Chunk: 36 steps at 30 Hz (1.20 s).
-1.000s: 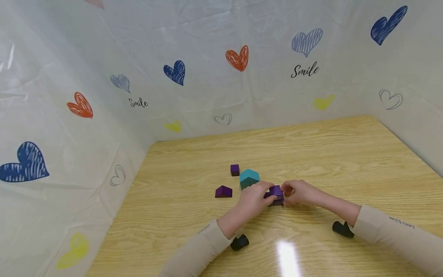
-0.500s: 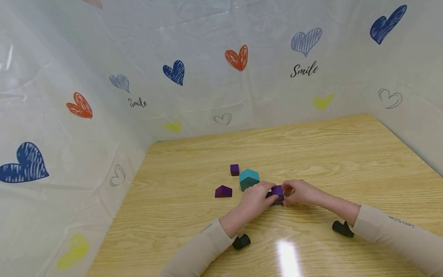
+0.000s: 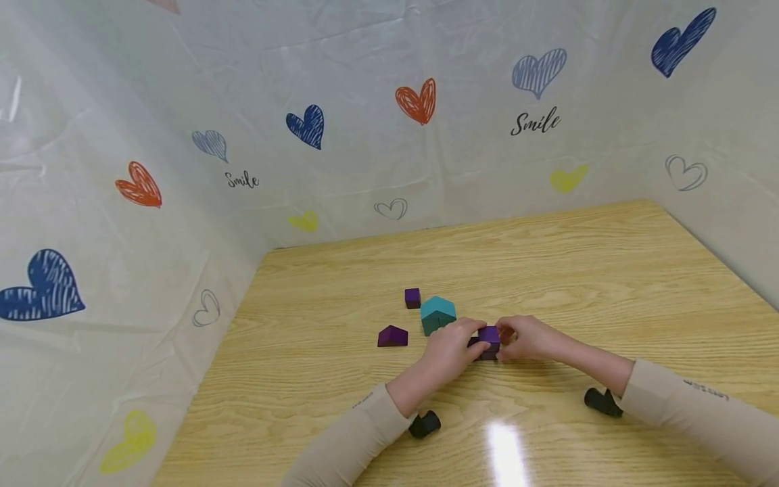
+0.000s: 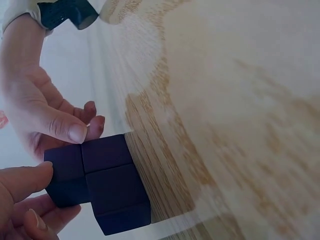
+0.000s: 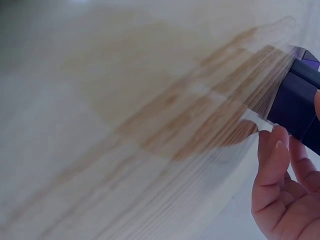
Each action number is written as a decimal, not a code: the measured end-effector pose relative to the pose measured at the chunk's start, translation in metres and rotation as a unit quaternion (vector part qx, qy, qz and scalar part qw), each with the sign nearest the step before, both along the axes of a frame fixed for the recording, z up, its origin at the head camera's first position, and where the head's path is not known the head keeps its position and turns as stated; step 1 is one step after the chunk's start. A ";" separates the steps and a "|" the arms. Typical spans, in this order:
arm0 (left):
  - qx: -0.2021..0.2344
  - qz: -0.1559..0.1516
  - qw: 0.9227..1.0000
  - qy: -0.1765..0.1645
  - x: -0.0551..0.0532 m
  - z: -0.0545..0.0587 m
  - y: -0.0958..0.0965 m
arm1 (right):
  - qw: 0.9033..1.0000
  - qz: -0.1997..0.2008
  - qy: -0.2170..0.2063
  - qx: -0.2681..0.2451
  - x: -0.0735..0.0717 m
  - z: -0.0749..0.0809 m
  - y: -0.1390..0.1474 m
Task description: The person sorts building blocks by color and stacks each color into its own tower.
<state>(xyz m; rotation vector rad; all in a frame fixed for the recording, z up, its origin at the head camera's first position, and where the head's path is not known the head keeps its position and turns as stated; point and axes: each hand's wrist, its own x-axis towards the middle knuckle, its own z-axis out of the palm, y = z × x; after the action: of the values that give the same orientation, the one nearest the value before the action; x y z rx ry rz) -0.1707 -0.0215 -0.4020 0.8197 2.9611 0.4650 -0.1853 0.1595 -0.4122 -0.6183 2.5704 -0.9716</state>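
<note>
In the head view, my left hand (image 3: 447,352) pinches a purple cube (image 3: 489,334) between thumb and fingers. This cube sits on other purple blocks (image 3: 489,355), partly hidden by the hand. Seen from the left wrist, the pinched cube (image 4: 65,172) lines up with a cube (image 4: 107,152) under it, and another cube (image 4: 120,195) adjoins that one, making an L shape. On the stack's right side is my right hand (image 3: 526,338), its bent fingers and thumb right at the cubes' faces. The right wrist view shows its fingertips at the dark block (image 5: 295,102).
Left of the stack stands a turquoise peaked block (image 3: 438,315). A small purple cube (image 3: 412,298) and a purple block with sloped sides (image 3: 393,336) lie farther left. Black wrist devices (image 3: 425,425) hang under the sleeves. Heart-printed sheeting (image 3: 420,155) borders the wooden table (image 3: 322,297).
The upper purple cube has slid slightly right over the lower blocks, with my left hand moving along. My right hand has stayed nearly still beside the stack.
</note>
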 end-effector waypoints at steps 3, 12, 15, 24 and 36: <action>0.001 -0.001 1.000 0.002 0.000 0.000 0.000 | 1.000 -0.001 0.003 -0.002 0.000 0.000 0.000; 0.007 -0.011 1.000 0.000 0.003 -0.002 -0.007 | 1.000 -0.002 0.011 -0.012 0.003 0.001 -0.002; 0.007 -0.007 1.000 -0.004 0.006 0.001 -0.010 | 1.000 -0.005 0.007 -0.014 0.003 0.001 -0.003; 0.039 -0.005 0.999 0.026 0.015 0.014 -0.024 | 1.000 -0.002 0.018 -0.011 0.004 0.002 -0.002; 0.185 0.042 0.977 0.100 -0.001 0.045 -0.055 | 1.000 -0.005 0.012 -0.012 0.004 0.002 -0.004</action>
<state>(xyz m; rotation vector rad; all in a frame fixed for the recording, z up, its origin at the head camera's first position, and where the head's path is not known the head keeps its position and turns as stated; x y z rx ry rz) -0.1713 -0.0766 -0.3572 0.8091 3.1507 1.0198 -0.1811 0.1560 -0.4106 -0.6272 2.5884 -1.0048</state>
